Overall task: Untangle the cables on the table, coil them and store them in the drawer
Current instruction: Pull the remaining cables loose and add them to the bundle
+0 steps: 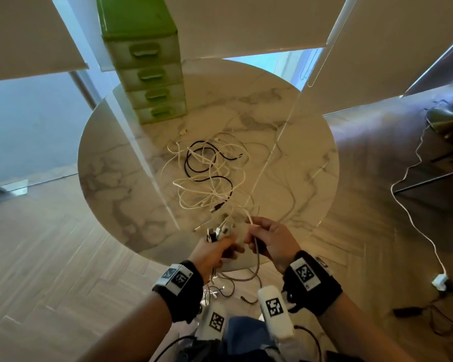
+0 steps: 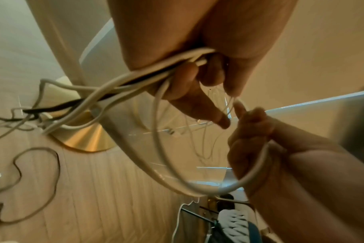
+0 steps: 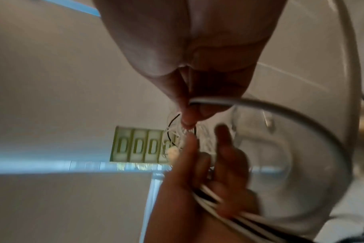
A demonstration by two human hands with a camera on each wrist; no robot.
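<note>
1. Left hand (image 1: pixel 215 250) is clamped round a bunch of cables (image 2: pixel 119 80), white ones plus a black one, plug ends sticking out past the fingers toward the desk.
2. Right hand (image 1: pixel 270 241) pinches a single white cable (image 2: pixel 258 169) between thumb and fingers; that cable loops down and back up into the left fist.
3. Key relation: both hands sit over the near edge of the desk (image 1: pixel 110 163), almost touching. The tangle (image 1: pixel 209 173) lies straight ahead of them, its long axis running away from the person toward the drawers. The pinched cable runs from the right hand into that pile.
4. Right hand is the free-working one, so I'd expect it to draw the strand clear while the left anchors. Snag risk looks high: white loops cross the black cable several times.
5. Green drawer unit (image 1: pixel 152 82) stands at the far side of the desk, all four drawers closed.
6. Room: round marble-pattern top, wood floor, more cable lying on the floor (image 2: pixel 31 180) below.
</note>
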